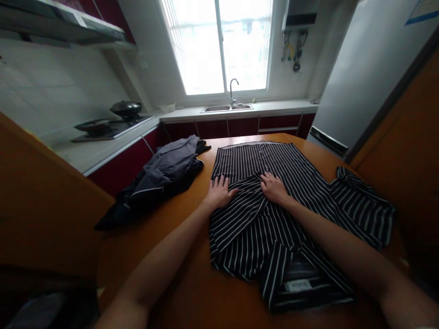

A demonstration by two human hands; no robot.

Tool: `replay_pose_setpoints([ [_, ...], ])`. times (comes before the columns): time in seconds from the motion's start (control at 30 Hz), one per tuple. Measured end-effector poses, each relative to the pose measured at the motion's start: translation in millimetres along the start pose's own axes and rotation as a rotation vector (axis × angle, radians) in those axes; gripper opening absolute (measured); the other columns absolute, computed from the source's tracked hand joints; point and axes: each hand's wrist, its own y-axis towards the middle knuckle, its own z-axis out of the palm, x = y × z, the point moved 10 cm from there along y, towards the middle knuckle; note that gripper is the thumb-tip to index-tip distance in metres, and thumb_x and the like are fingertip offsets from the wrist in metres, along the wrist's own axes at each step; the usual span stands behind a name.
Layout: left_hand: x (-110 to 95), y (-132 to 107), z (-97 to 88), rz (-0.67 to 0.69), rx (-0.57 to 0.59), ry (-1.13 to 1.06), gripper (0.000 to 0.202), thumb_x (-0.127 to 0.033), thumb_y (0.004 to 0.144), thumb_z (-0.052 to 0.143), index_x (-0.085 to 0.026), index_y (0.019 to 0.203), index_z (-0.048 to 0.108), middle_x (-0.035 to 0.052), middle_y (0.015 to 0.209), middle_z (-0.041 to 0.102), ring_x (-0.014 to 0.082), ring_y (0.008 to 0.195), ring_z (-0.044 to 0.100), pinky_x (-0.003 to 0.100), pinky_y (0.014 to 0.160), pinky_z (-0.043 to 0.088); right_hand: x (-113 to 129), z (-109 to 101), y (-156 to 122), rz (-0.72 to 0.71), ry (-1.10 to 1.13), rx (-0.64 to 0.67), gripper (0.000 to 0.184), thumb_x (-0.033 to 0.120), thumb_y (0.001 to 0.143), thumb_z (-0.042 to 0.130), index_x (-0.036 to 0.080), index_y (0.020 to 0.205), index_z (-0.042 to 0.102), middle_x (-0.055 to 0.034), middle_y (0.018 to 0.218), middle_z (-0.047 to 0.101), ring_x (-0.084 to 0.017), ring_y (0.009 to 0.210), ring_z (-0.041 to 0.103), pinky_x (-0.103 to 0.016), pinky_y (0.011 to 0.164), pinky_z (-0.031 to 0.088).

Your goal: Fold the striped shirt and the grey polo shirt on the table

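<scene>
A black shirt with white stripes (260, 160) lies spread on the wooden table, its collar and white label toward me. Its left sleeve is folded inward across the body, while the other sleeve (365, 205) sticks out to the right. My left hand (219, 193) rests flat on the shirt's left edge, fingers spread, by the folded sleeve. On the end of that sleeve, near the shirt's middle, lies my right hand (273, 187); its fingers are bent a little and press on the cloth, and their tips are partly hard to make out.
A heap of grey and black clothing (164, 167) lies on the left of the wooden table (178, 219). Beyond stand a counter with a sink (219, 108), a stove (120, 128) with two pans, and a fridge (363, 68) at the right.
</scene>
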Motion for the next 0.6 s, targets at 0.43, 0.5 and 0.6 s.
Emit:
replay_pose_setpoints([
  [0.43,-18,6,-3.0,0.188,0.037,-0.040,0.073,-0.066,0.101,0.022,-0.023,0.160,0.026,0.0100,0.167,0.016,0.0324,0.155,0.013,0.057,0.122,0.017,-1,-2,-1,0.013,0.026,-0.001,0.051,0.031,0.100,0.036,0.012,0.143,0.054,-0.0167,0.157,0.043,-0.031,0.147,0.037,-0.053,0.119,0.027],
  [0.5,-6,7,4.1,0.101,0.084,-0.052,0.078,-0.070,0.100,0.021,-0.022,0.161,0.023,0.0122,0.167,0.011,0.0348,0.155,0.010,0.062,0.121,0.015,-1,-1,-1,0.013,0.028,-0.001,0.050,0.031,0.100,0.037,0.012,0.144,0.054,-0.0164,0.157,0.043,-0.031,0.147,0.036,-0.053,0.119,0.026],
  [0.6,13,8,3.9,-0.012,0.071,-0.037,0.080,-0.068,0.100,0.019,-0.016,0.160,0.025,0.0176,0.166,0.012,0.0371,0.154,0.012,0.066,0.119,0.015,1,-2,-2,0.011,0.037,-0.008,0.050,0.031,0.100,0.038,0.012,0.143,0.054,-0.0171,0.157,0.043,-0.031,0.147,0.036,-0.053,0.119,0.026],
])
